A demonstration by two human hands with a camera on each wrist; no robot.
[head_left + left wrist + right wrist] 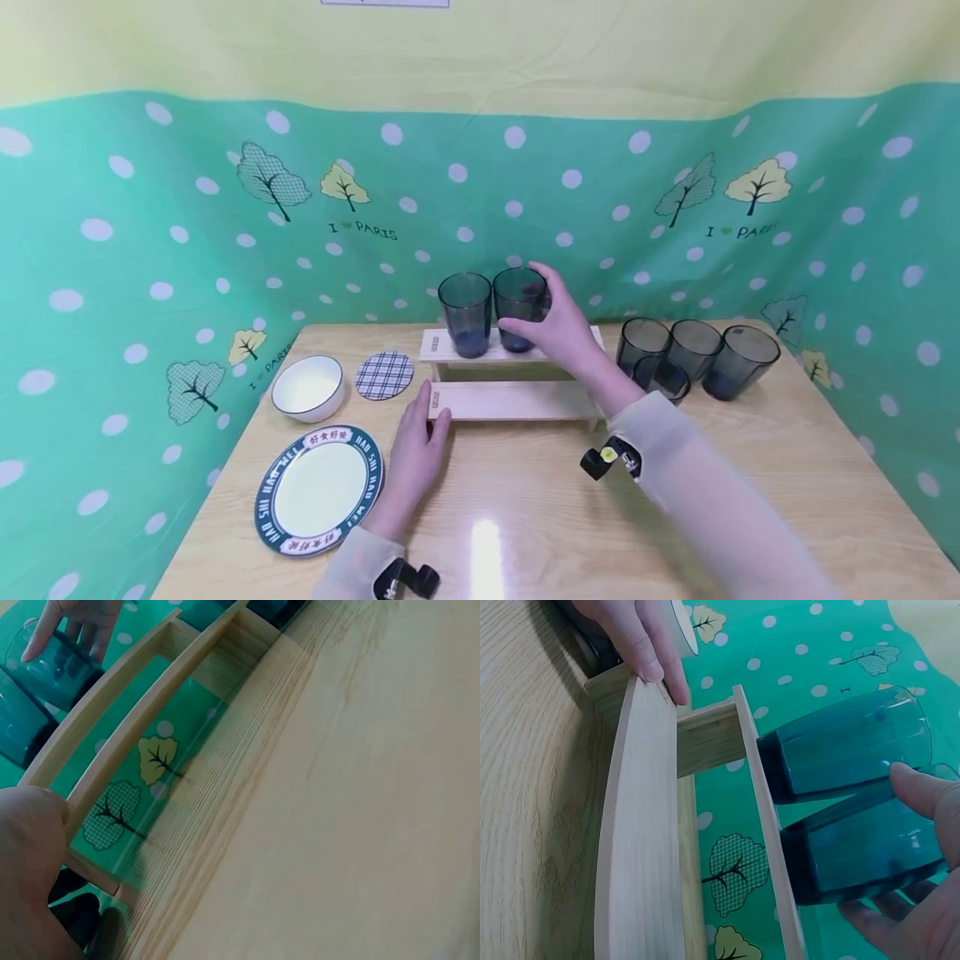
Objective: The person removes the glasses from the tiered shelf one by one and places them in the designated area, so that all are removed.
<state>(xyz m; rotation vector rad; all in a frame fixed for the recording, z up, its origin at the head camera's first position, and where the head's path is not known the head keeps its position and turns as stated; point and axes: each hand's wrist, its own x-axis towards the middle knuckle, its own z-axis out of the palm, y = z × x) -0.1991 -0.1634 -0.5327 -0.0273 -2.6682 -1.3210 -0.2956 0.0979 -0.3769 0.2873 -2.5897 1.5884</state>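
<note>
My right hand (555, 329) holds a dark tinted glass (517, 300) upright on the upper tier of a two-tier wooden rack (517, 400). In the right wrist view the thumb lies on the near side of this glass (862, 847), close to its rim, with fingers curled beneath. A matching glass (465, 312) stands just left of it on the same tier. My left hand (416, 450) rests against the left end of the lower tier, thumb and fingers extended at its corner. In the right wrist view its fingers (641, 649) touch that end of the board.
Several more tinted glasses (738, 358) stand right of the rack, partly behind my right forearm. On the left are a white bowl (309, 387), a checked round coaster (384, 375) and a green-rimmed plate (270, 500). A polka-dot cloth (187, 275) hangs around the table.
</note>
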